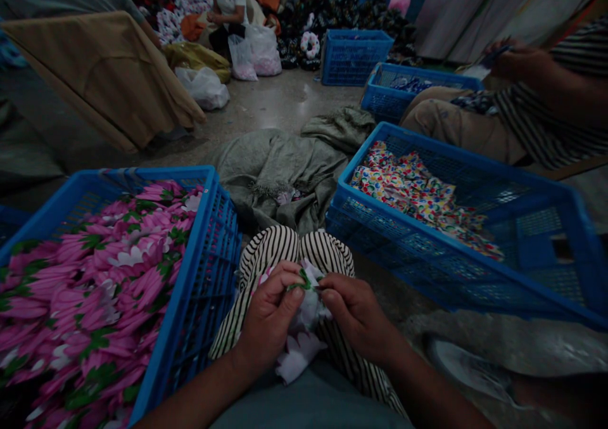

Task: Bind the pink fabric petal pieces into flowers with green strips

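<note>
Over my striped lap (270,251), my left hand (275,305) pinches the green end of a fabric flower piece (306,280) between thumb and fingers. From the other side, my right hand (354,312) closes its thumb and forefinger at the edge of the same piece. The fingertips are only a small gap apart. Below them lies a pale, scallop-edged flower piece (300,355) on my lap, its whitish underside up. The dim light hides the finer detail between my right fingertips.
At left stands a blue crate (190,270) heaped with pink and green flower pieces (109,277). A second blue crate (394,223) at right holds colourful dotted fabric (408,188). Grey sacking (280,163) lies ahead. A person in striped clothing (536,118) sits at right; another person (230,4) sits farther back.
</note>
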`<state>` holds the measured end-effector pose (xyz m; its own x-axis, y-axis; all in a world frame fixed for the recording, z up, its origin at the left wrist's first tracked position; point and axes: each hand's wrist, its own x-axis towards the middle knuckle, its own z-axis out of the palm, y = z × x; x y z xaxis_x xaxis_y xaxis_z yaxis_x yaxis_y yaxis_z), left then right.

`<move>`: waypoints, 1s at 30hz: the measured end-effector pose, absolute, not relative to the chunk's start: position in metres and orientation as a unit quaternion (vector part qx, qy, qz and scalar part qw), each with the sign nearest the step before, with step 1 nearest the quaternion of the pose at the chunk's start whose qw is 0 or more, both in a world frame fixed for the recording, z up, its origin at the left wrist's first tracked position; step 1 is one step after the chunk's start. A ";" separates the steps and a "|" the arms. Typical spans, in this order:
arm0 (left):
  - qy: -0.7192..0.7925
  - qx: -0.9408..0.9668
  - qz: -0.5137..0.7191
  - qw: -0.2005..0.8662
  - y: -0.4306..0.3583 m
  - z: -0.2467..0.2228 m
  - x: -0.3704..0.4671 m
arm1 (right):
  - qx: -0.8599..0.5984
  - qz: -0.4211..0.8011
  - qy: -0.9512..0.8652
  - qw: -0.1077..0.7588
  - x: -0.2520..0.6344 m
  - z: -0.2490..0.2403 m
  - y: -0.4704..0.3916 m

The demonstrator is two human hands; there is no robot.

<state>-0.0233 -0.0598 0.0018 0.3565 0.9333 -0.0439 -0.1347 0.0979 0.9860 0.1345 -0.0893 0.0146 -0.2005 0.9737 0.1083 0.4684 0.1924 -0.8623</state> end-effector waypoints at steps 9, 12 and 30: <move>0.380 0.548 0.413 0.621 -0.062 0.004 -0.024 | -0.527 0.354 -0.660 0.402 0.132 0.010 -0.090; 0.385 0.549 0.414 0.616 -0.061 0.004 -0.024 | -0.544 0.383 -0.597 0.448 0.132 0.009 -0.091; 0.376 0.623 0.385 0.568 -0.059 0.011 -0.022 | -0.521 0.321 -0.713 0.341 0.136 0.024 -0.086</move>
